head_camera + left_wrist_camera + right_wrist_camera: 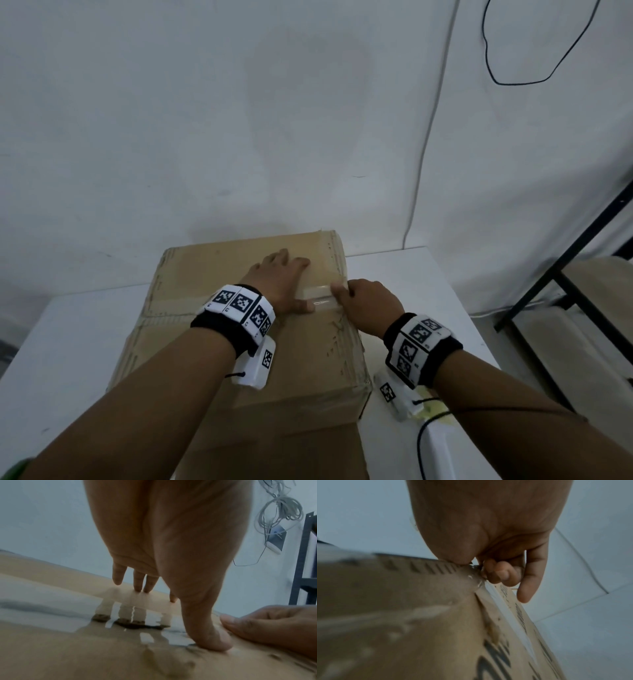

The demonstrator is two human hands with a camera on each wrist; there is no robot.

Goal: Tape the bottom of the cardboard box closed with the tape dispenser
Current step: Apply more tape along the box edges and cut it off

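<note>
A brown cardboard box [205,274] stands on the white table, its closed flaps facing up. A clear tape strip [318,298] runs across the seam to the right edge; old tape patches shine in the left wrist view. My left hand [287,281] lies flat on the box, fingers [137,582] straight, thumb [211,639] pressing the tape. My right hand [363,301] is at the box's right edge, where its thumb and curled fingers [498,573] pinch the crinkled tape end [476,569] over the corner. No tape dispenser is clearly in view.
The white table [428,274] stands against a white wall. A black metal rack [565,274] stands to the right. A black cable [513,80] and a white cable [424,154] hang on the wall. A white object [442,442] lies at the table's front right.
</note>
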